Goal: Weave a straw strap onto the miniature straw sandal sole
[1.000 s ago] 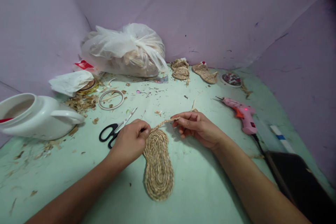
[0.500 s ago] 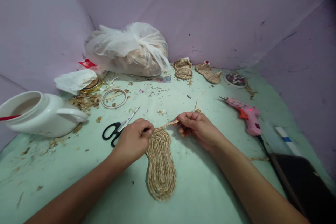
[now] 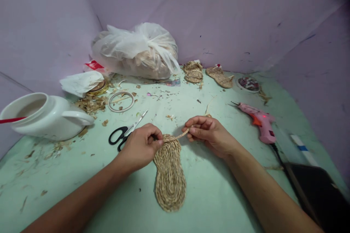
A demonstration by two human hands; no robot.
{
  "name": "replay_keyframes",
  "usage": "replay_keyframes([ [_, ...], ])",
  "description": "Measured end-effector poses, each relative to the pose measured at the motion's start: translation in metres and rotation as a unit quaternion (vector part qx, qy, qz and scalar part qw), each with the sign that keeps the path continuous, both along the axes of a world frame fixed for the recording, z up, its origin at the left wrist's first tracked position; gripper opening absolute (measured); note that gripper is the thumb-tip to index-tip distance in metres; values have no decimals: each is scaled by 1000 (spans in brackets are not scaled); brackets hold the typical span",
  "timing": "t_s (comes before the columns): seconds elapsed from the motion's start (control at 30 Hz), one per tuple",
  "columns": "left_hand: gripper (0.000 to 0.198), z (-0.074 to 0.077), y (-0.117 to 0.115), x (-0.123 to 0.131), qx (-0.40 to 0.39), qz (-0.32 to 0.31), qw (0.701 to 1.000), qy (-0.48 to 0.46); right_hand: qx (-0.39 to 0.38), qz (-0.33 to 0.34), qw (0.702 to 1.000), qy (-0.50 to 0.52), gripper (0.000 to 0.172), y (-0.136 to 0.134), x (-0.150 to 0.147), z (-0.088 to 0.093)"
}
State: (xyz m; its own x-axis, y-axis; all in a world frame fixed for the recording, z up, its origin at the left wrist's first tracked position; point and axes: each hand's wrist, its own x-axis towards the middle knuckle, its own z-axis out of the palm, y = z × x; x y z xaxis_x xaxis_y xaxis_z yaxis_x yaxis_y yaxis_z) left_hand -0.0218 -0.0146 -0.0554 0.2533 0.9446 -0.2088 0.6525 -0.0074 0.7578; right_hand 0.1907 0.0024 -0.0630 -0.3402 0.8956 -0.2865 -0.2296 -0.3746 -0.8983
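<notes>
A sole-shaped piece of coiled braided straw [image 3: 170, 174] lies flat on the green table, its narrower end away from me. A loose length of straw braid [image 3: 179, 136] crosses that far end. My left hand [image 3: 143, 145] is closed at the far left edge of the sole, thumb and forefinger pinching the braid there; the exact grip is partly hidden. To the right, my right hand [image 3: 209, 133] pinches the braid near its free end between thumb and fingers. Black-handled scissors [image 3: 127, 133] lie just beyond my left hand, partly covered by it.
A pink glue gun [image 3: 261, 122], its red light lit, lies right, near a dark flat object [image 3: 317, 189]. At left sits a white pot [image 3: 54, 122]. A tape ring [image 3: 121, 102], stuffed plastic bag [image 3: 139, 52], straw slippers [image 3: 220, 76] and a dish [image 3: 248, 83] stand farther back.
The braid's free end has shifted slightly, and it now slopes down leftward onto the sole's far edge. My right fingers have changed their hold. The whole view has moved slightly.
</notes>
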Motion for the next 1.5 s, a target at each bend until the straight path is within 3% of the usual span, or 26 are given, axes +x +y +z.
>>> replay_keyframes([
  [0.2,8,-6,0,-3,28,-11,1000,1,66,51,996,-42,7,0,6,-3],
  [0.37,12,-8,0,-4,32,-26,999,-10,80,54,992,-79,3,0,6,1],
  [0.5,9,-8,-1,-3,27,-20,999,-1,87,56,990,-94,2,0,4,3],
  [0.63,8,-7,-1,-2,29,-27,999,6,123,63,975,-176,8,-1,2,9],
  [0.7,9,-6,0,-3,28,-26,999,5,198,69,951,-228,21,-5,0,17],
  [0.83,9,-5,-1,-3,22,-19,1000,-1,380,63,863,-326,38,-17,-9,38],
  [0.93,9,-5,-4,-2,33,-13,999,-16,419,101,813,-390,27,-23,-19,48],
  [1.07,8,-5,-8,1,58,-14,997,-57,407,162,748,-499,15,-25,-32,41],
  [1.13,9,-2,-9,1,69,-18,994,-79,379,173,757,-503,12,-24,-35,33],
  [1.2,13,2,-7,-2,76,-11,992,-99,351,169,788,-477,11,-23,-34,25],
  [1.3,21,7,-4,-8,30,39,994,-94,323,178,825,-428,12,-23,-30,19],
  [1.4,23,8,-2,-12,-55,47,994,-76,317,198,834,-405,10,-23,-28,20],
  [1.5,22,8,-3,-13,-53,-1,996,-68,320,208,827,-413,11,-24,-29,25],
])
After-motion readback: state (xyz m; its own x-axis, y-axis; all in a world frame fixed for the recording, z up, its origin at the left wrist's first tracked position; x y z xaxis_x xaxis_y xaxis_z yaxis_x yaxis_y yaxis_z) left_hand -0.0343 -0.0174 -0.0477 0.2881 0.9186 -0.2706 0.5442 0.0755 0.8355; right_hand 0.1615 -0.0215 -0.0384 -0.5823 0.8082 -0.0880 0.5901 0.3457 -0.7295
